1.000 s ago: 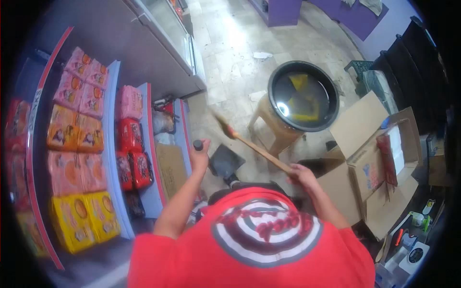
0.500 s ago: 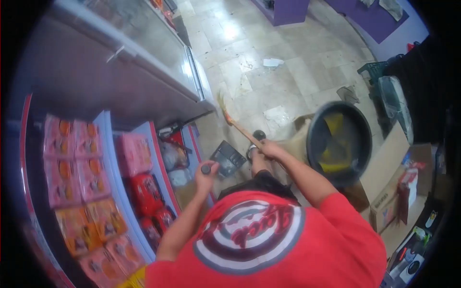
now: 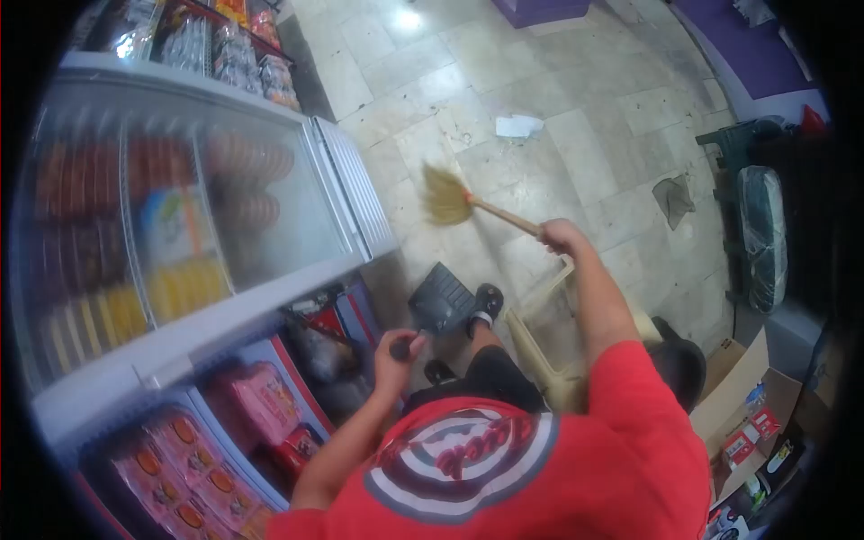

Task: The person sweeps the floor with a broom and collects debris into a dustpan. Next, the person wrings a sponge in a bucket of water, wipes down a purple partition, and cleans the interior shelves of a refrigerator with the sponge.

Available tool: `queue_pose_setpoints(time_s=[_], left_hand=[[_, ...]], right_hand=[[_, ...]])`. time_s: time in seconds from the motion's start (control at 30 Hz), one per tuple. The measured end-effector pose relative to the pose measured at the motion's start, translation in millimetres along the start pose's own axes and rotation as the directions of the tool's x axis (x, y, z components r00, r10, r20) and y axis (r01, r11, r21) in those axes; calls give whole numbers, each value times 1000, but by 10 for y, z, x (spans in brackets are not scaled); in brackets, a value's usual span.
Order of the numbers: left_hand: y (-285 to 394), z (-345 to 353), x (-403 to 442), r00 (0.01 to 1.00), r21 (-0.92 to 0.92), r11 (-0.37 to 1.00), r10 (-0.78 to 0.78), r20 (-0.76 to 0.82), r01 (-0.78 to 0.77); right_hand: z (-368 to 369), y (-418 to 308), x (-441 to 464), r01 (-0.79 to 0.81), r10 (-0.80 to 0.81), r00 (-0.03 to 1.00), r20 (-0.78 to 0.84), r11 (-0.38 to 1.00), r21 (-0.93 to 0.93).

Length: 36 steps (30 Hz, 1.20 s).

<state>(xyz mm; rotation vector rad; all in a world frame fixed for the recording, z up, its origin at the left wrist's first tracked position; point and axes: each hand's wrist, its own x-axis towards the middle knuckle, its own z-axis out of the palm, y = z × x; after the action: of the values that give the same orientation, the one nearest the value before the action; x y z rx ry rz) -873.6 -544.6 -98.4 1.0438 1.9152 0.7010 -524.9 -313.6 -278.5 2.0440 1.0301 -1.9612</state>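
Observation:
My right hand (image 3: pixel 562 236) is closed around the wooden handle of a broom (image 3: pixel 504 216), stretched forward over the floor. Its straw bristles, bound with orange, point to the left above the tiles. My left hand (image 3: pixel 397 353) grips the dark handle end of a dustpan (image 3: pixel 441 300). The dustpan's dark ridged pan is low by my foot, in front of my body. Whether the pan touches the floor I cannot tell.
To my left stand a glass-topped freezer (image 3: pixel 342 193) and shelves with pink packets (image 3: pixel 184 468). A beige plastic stool (image 3: pixel 549 360) and an open cardboard box (image 3: pixel 747 405) are at right. White paper (image 3: pixel 518 126) and a grey scrap (image 3: pixel 673 200) lie on the tiled floor (image 3: pixel 585 153).
My right hand has swung the broom forward and right, away from my body. The black basin is now mostly hidden behind my arm. My view has shifted, showing more of the freezer.

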Motion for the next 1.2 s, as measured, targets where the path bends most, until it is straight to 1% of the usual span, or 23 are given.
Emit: queue_pose_setpoints(time_s=[0.1,0.17,0.27,0.37,0.43,0.47,0.5,0.53,0.57,0.6,0.63,0.7,0.73,0.77,0.8,0.87,0.9,0.93,0.97,1.0,1.1,1.13,1.2], left_hand=[[332,82,562,999,-10,1000,4,33,-3],[523,114,937,998,-32,999,-2,59,4],[690,190,1493,991,4,996,84,104,-85],[811,242,2052,956,23,968,244,165,-251],[918,227,2312,936,11,963,259,238,-269],[966,231,2472,918,2,960,266,293,-279],[1042,267,2652,897,-8,957,276,345,-291],[1068,287,2790,892,-15,957,275,359,-289],[1047,254,2885,843,12,935,315,437,-356],[1035,207,3005,785,36,904,350,512,-427],[1064,196,3170,714,52,860,385,585,-507],[1187,154,3344,682,72,840,383,623,-538],[1234,110,3395,647,85,818,381,660,-569],[1236,98,3456,610,95,797,373,699,-596],[1207,101,3524,613,102,808,351,708,-581],[1182,174,3676,645,126,842,297,704,-525],[1181,173,3730,659,141,856,268,703,-498],[1193,176,3797,663,146,859,260,702,-491],[1193,177,3832,698,138,876,263,665,-462],[1198,191,3856,732,124,893,269,626,-434],[1241,209,3990,802,117,917,265,536,-381],[1248,204,4028,833,127,928,247,495,-351],[1325,178,4094,860,142,935,230,456,-326]], right_hand=[[-650,-29,-117,36,-39,995,-95,999,-38],[-950,-107,-401,43,-33,982,-188,998,49],[-1211,-415,-1108,78,-64,967,-247,996,48],[-947,-983,-1913,124,-120,949,-290,992,-7],[-584,-1373,-1931,211,-191,953,-236,975,63],[-334,-1719,-1900,201,-171,961,-217,972,122],[-112,-1993,-1670,179,-148,979,-143,957,229],[218,-2039,-1097,340,-318,940,-126,905,255],[393,-2473,-977,326,-327,944,-51,893,310],[690,-2603,-454,352,-366,930,-29,866,355],[857,-2787,-64,285,-323,945,56,894,345],[970,-3004,514,292,-300,953,41,945,150],[891,-3017,782,286,-297,954,50,945,158],[764,-2965,1036,214,-221,974,44,968,133],[662,-2858,1181,133,-138,990,41,985,106],[130,-2574,1102,102,-100,995,-21,959,263],[-41,-2133,1393,203,-186,979,-83,931,302],[-258,-1900,1309,88,-93,996,-17,843,531],[-578,-1939,853,-6,-10,1000,24,817,577],[-795,-1876,600,-45,38,999,25,790,612],[-1139,-1332,298,3,12,1000,-16,702,713],[-1199,-1328,99,-1,21,1000,-18,679,734],[-1218,-1769,-554,15,72,992,-107,757,653]])
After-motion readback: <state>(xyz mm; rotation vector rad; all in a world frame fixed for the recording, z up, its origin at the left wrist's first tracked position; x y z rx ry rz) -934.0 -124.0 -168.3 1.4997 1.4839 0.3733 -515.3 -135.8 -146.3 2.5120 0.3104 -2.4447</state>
